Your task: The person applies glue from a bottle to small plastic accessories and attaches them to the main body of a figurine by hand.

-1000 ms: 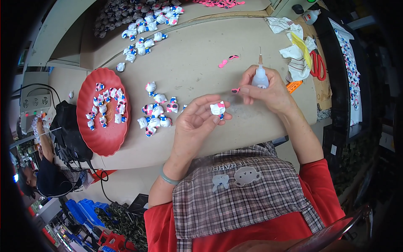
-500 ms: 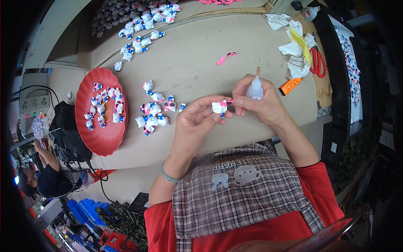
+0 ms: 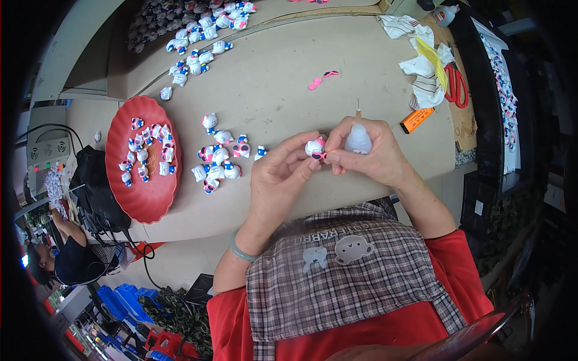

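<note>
Between the thumb and fingers of my left hand is a small white cat figurine with a pink bow. A tiny pair of pink sunglasses with dark lenses lies against its face, pinched at one end by my right hand's thumb and finger. That same hand also keeps a translucent squeeze bottle upright in its curled fingers, thin needle tip pointing away from me. Beyond the hands, more pink sunglasses rest on the table. Left of my left hand sits a cluster of similar figurines, some wearing sunglasses.
A red scalloped tray with several figurines stands at the left. More figurines lie at the far left. To the right are white cloths, red-handled scissors and an orange box. Another person works at far left.
The figurine has turned in my left fingers, its bow side now showing. My right hand has brought the pink sunglasses from beside the figurine onto its face, and the bottle has shifted slightly left.
</note>
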